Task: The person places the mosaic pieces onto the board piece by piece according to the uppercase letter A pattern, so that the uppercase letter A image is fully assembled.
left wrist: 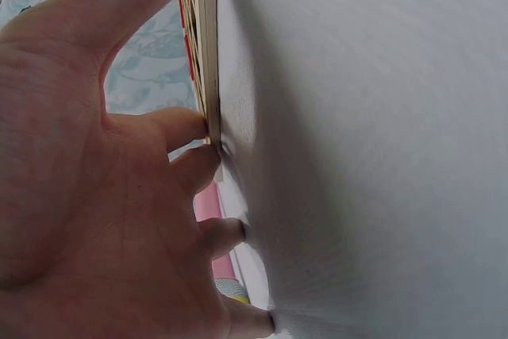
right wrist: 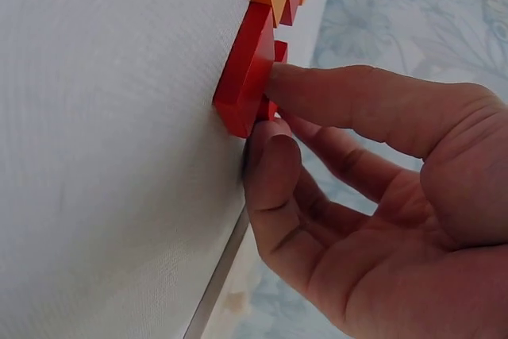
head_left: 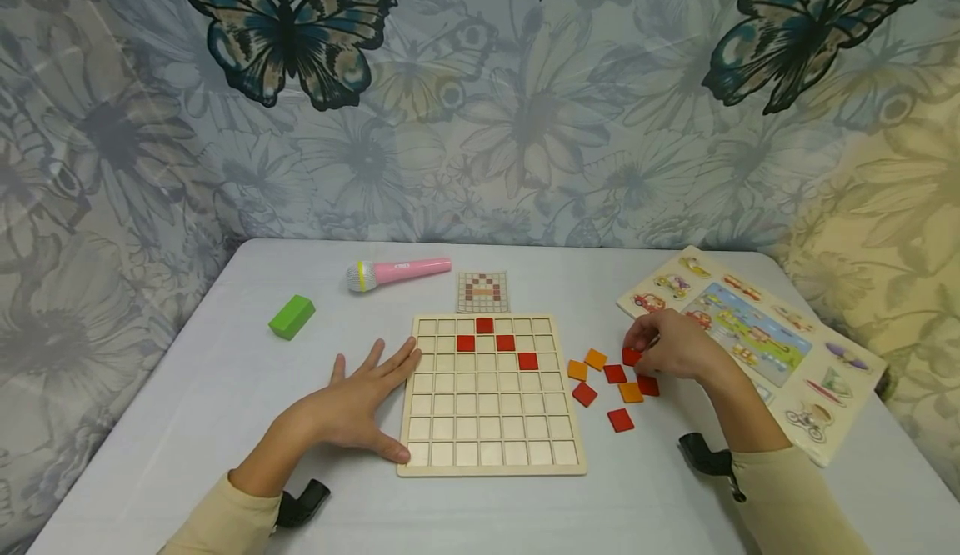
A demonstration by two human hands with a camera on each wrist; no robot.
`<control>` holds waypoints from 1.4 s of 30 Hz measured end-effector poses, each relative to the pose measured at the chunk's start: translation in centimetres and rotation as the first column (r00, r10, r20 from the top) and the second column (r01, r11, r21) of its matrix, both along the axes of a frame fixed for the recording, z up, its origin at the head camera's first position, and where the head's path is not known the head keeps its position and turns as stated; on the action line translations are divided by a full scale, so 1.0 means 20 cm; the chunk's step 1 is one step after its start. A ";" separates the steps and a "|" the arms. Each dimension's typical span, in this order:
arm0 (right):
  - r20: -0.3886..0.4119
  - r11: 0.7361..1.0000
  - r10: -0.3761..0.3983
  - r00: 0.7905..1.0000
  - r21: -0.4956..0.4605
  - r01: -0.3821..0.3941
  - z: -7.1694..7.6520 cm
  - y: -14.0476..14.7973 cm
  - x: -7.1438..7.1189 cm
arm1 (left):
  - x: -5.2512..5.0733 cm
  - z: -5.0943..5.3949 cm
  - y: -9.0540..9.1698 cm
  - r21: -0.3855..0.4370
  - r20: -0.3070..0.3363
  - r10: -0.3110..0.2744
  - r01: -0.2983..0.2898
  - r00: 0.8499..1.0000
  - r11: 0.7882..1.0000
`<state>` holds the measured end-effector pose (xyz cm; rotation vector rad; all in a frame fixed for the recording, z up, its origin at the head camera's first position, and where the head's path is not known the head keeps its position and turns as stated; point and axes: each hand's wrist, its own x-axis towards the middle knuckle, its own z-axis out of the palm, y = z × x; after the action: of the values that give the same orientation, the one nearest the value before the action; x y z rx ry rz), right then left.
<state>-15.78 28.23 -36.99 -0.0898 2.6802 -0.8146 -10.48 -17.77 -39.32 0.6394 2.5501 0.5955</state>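
A wooden grid board (head_left: 491,470) lies on the table with several red tiles in its upper cells, one of them a red tile (head_left: 528,361) on the right side. Along its left edge, my left hand (head_left: 352,405) rests with spread fingers, thumb and fingertips touching the frame; the left wrist view shows this hand (left wrist: 119,196) against the board's side (left wrist: 209,53). Right of the board, my right hand (head_left: 678,347) pinches a red tile (head_left: 632,357). In the right wrist view, a nearer red tile (right wrist: 244,73) partly hides the one at the fingers of this hand (right wrist: 381,172).
Loose orange tiles (head_left: 596,359) and red tiles (head_left: 621,420) lie right of the board. Behind it is a small pattern card (head_left: 482,292). A pink microphone (head_left: 412,269) and green block (head_left: 292,317) are at the back left; a picture puzzle board (head_left: 825,405) lies at right.
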 end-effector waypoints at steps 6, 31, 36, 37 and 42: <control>-0.001 1.000 -0.010 1.000 0.003 0.010 0.00 0.00 0.00 | 0.00 0.00 0.00 -0.008 -0.007 -0.001 0.000 1.000 1.000; -0.044 0.996 0.002 0.999 0.090 0.002 0.01 -0.03 0.01 | 0.00 0.00 0.01 0.001 -0.004 0.004 -0.004 1.000 1.000; -0.047 0.996 0.002 0.999 0.085 0.002 0.00 -0.03 0.02 | 0.01 0.00 0.01 -0.001 -0.009 0.006 -0.006 1.000 1.000; -0.048 0.996 0.004 0.999 0.084 0.000 0.00 -0.03 0.02 | 0.01 0.00 0.01 -0.002 -0.009 0.008 -0.008 1.000 1.000; -0.049 0.997 0.014 0.999 0.075 -0.010 0.00 -0.03 0.02 | 0.00 0.01 0.01 -0.009 -0.004 0.011 -0.011 1.000 1.000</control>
<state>-15.45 27.63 -36.92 -0.1091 2.7508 -0.7174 -10.39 -17.62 -39.12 0.6244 2.5596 0.5863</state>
